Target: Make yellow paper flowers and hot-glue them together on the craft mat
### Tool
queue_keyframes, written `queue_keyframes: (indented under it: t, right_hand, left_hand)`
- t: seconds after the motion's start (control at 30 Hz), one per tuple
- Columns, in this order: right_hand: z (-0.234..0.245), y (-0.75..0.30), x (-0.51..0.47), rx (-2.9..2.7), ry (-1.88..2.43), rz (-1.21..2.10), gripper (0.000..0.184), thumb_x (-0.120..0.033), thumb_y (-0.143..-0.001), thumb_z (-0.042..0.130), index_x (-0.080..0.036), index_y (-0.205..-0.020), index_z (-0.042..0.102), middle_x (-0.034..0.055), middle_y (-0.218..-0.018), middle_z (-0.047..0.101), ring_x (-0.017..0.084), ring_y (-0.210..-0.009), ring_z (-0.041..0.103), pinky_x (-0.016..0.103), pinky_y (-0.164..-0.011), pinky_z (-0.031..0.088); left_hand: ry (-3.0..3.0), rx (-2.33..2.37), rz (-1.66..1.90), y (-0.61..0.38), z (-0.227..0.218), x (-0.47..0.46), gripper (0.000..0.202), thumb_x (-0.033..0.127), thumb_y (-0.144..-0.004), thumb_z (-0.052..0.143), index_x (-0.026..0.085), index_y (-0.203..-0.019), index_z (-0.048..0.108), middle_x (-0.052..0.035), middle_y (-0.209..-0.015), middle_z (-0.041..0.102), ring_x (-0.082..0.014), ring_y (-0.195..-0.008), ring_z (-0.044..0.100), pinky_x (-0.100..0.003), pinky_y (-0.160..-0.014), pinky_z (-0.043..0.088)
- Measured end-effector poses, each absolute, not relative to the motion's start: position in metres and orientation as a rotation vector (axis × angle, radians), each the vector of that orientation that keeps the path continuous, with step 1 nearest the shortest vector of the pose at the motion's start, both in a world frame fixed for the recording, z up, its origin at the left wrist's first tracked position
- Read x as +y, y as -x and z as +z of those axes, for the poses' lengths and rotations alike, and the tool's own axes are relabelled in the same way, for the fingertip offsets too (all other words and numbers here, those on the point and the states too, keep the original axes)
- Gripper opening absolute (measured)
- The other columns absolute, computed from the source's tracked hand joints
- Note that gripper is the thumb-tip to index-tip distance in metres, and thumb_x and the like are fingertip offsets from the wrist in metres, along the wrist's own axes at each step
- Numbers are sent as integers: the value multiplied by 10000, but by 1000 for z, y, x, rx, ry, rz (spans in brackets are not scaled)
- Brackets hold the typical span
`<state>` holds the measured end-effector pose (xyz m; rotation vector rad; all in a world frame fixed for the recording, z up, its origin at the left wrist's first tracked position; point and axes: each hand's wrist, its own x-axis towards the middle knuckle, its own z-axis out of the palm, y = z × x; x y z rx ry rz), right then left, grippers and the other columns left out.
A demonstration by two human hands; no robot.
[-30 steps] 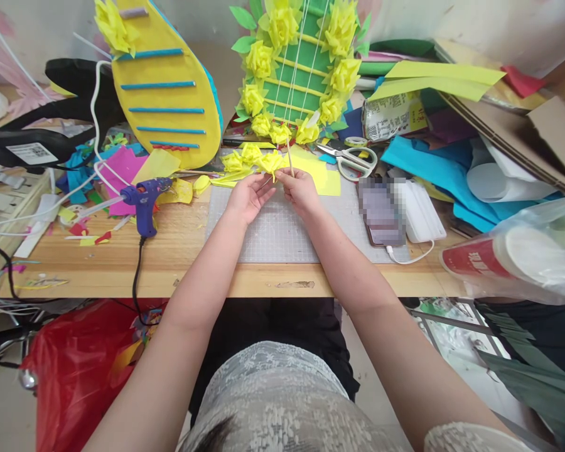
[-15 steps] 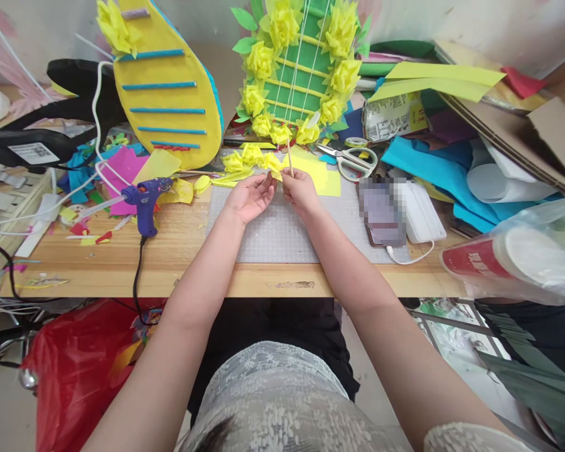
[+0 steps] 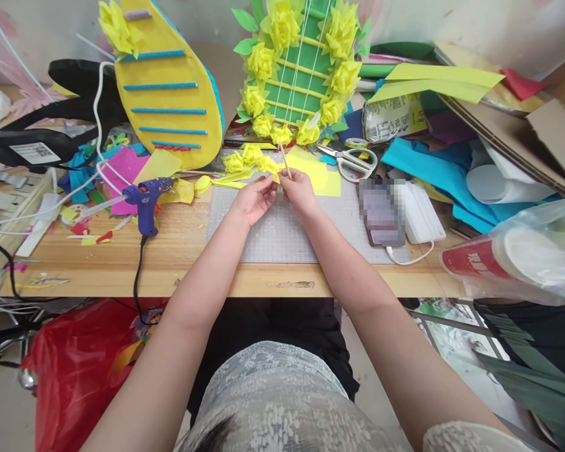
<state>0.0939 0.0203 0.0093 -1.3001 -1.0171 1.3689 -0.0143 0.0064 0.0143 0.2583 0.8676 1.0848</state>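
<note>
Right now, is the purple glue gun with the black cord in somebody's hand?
No, the glue gun sits on the light brown wooden table, away from both the left hand and the right hand.

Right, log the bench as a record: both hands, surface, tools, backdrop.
left hand: fingertips beside the right hand's, grip unclear
right hand: pinching a thin stick
surface: grey cutting mat on wooden table
tools: glue gun at left, scissors at right
backdrop: yellow board with blue bars; flower-edged green board
</note>
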Motion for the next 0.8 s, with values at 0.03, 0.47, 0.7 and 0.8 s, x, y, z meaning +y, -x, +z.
queue_keyframes:
  t: [0.03,0.47,0.7,0.8]
  right_hand:
    - [9,-94,20,-1016,1287,1375,152,-112,-787,547,-163,-656,490,-118,-434,349,3,-347,240,186,-368,186]
    - [5,-94,19,-929,1170,1517,140,-153,-772,611,-162,-676,510,-133,-388,315,0,-331,206,174,-348,160]
    - [6,-92,19,-857,1188,1510,190,-178,-792,616,-173,-664,476,-139,-375,272,-1,-329,187,166,-344,153]
    - [7,-91,19,-836,1215,1458,201,-228,-785,643,-174,-682,479,-136,-397,282,-1,-335,197,172,-349,159]
  left_hand:
    - [-258,880,1124,14,13,7,145,71,-845,521,139,-725,564,32,-601,595,-13,-538,561,-93,-518,430]
    - [-161,909,1314,14,8,13,200,38,-822,481,150,-686,575,22,-631,635,-49,-604,590,-152,-702,495]
    - [-106,832,1293,12,9,12,160,37,-845,483,135,-866,608,5,-721,671,-52,-701,645,-167,-795,529]
    - [-92,836,1205,11,10,11,161,10,-833,493,128,-850,602,4,-709,660,-46,-678,642,-158,-779,534]
